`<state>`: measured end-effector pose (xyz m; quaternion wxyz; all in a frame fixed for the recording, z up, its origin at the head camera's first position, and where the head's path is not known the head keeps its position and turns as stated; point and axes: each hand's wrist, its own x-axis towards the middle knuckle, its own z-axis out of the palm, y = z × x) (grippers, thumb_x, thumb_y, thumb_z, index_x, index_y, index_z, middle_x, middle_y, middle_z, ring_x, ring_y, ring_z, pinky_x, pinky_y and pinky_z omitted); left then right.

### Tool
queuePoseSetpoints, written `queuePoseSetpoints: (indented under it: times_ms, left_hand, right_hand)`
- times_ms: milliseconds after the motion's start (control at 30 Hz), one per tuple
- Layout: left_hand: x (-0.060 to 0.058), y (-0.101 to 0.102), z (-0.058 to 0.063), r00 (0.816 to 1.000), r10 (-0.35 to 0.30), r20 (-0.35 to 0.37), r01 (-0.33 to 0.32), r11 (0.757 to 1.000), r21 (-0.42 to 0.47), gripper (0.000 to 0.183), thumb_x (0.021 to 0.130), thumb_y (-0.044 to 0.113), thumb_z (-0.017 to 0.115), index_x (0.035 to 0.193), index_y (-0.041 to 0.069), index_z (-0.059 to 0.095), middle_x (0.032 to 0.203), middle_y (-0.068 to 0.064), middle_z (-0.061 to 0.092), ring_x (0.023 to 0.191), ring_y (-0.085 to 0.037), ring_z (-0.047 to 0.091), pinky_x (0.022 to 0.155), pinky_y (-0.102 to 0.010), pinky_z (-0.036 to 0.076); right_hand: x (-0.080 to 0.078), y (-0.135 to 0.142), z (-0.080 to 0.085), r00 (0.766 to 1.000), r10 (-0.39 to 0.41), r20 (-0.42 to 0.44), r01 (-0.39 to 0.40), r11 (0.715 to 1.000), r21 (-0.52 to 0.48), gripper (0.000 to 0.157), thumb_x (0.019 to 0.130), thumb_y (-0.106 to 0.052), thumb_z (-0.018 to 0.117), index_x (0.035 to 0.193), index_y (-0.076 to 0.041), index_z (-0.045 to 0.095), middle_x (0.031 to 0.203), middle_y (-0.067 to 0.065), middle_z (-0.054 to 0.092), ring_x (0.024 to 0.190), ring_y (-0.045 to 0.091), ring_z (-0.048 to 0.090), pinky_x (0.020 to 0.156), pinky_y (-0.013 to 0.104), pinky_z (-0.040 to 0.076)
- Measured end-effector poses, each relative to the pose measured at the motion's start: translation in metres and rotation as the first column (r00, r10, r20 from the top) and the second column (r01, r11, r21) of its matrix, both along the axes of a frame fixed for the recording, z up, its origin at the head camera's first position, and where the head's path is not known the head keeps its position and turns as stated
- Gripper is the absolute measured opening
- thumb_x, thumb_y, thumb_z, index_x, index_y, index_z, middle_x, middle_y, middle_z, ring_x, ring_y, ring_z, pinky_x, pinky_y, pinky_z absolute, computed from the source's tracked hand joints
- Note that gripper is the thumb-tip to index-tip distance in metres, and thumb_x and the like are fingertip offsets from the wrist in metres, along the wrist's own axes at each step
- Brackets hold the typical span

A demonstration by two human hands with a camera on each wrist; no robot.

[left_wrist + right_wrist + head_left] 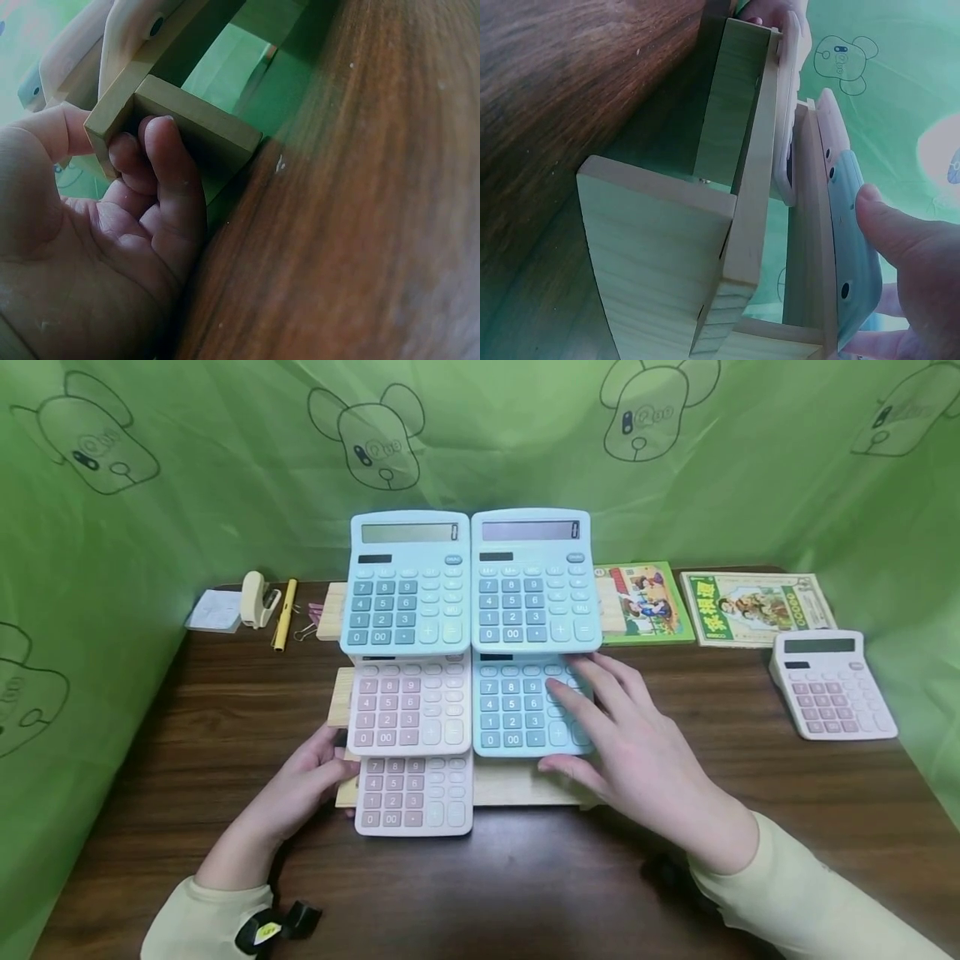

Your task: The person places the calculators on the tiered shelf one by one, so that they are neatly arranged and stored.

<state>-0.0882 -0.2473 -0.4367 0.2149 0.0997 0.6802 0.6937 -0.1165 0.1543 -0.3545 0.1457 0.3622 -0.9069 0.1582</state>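
A stepped wooden rack (525, 783) bears several calculators on three levels. My left hand (300, 781) grips the left end of its lowest shelf, fingers curled under the wood (195, 116). Beside it lies a pink calculator (416, 806). My right hand (641, 752) holds the middle-level blue calculator (512, 703) at its right side, the thumb against its lower edge and the fingers across its right part. In the right wrist view this blue calculator (855, 255) leans on the shelf. Left of it is another pink calculator (408, 710). Two blue calculators, left (405, 597) and right (534, 597), fill the top.
A separate pink calculator (836, 689) lies at the right. Two booklets, a green one (660, 610) and a pale one (757, 610), lie at the back. At the back left are a stapler (257, 602), a yellow pen (285, 614), clips and papers (212, 612). Green cloth encloses the table.
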Motion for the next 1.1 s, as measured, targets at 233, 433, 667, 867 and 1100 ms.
queuePoseSetpoints:
  times_ms: [233,433,667,867,1100]
  left_hand:
    - [0.000,0.000,0.001,1.000,0.018,0.009,-0.018,0.999,-0.027,0.066,0.097,0.000,0.043,0.153,0.014,0.012,0.105,-0.026,0.065,0.084,-0.031,0.066,0.065,-0.038,0.056]
    - [-0.001,0.000,0.002,1.000,0.015,-0.005,-0.015,1.000,-0.003,0.065,0.095,-0.004,0.041,0.152,0.011,0.013,0.104,-0.027,0.065,0.084,-0.029,0.067,0.063,-0.038,0.057]
    - [0.001,0.001,-0.001,1.000,0.017,0.009,-0.017,1.000,0.001,0.064,0.095,-0.005,0.041,0.151,0.010,0.015,0.106,-0.026,0.065,0.086,-0.029,0.067,0.065,-0.039,0.057]
    - [0.001,0.002,-0.003,1.000,0.024,0.013,-0.024,1.000,-0.012,0.062,0.095,-0.003,0.043,0.150,0.010,0.016,0.106,-0.026,0.065,0.086,-0.030,0.067,0.066,-0.039,0.057]
    - [0.000,0.001,-0.003,1.000,0.016,0.006,-0.016,1.000,-0.017,0.062,0.096,-0.003,0.042,0.151,0.010,0.015,0.106,-0.026,0.065,0.086,-0.030,0.067,0.065,-0.039,0.057]
  right_hand:
    - [0.000,0.000,-0.001,1.000,0.002,-0.009,-0.002,1.000,-0.012,0.079,0.083,-0.059,0.065,0.142,-0.010,0.047,0.148,0.015,0.038,0.141,0.035,0.023,0.074,0.054,0.055]
    - [-0.002,-0.001,0.000,1.000,0.002,-0.017,-0.002,1.000,-0.017,0.079,0.083,-0.059,0.066,0.142,-0.011,0.047,0.148,0.015,0.037,0.141,0.036,0.023,0.072,0.055,0.055]
    - [-0.001,0.001,0.000,1.000,0.013,0.019,-0.013,1.000,0.009,0.075,0.084,-0.057,0.065,0.143,-0.014,0.047,0.150,0.013,0.034,0.142,0.033,0.021,0.063,0.052,0.056]
    - [0.000,0.006,0.011,0.996,0.077,0.040,-0.073,0.994,-0.083,0.064,0.088,-0.053,0.063,0.136,-0.012,0.055,0.147,0.015,0.038,0.138,0.035,0.028,0.090,0.054,0.048]
    - [-0.004,0.032,0.037,0.998,0.070,-0.008,-0.070,0.980,-0.188,0.026,0.086,-0.028,0.066,0.105,-0.010,0.069,0.104,0.000,0.067,0.093,0.013,0.061,0.082,0.027,0.048]
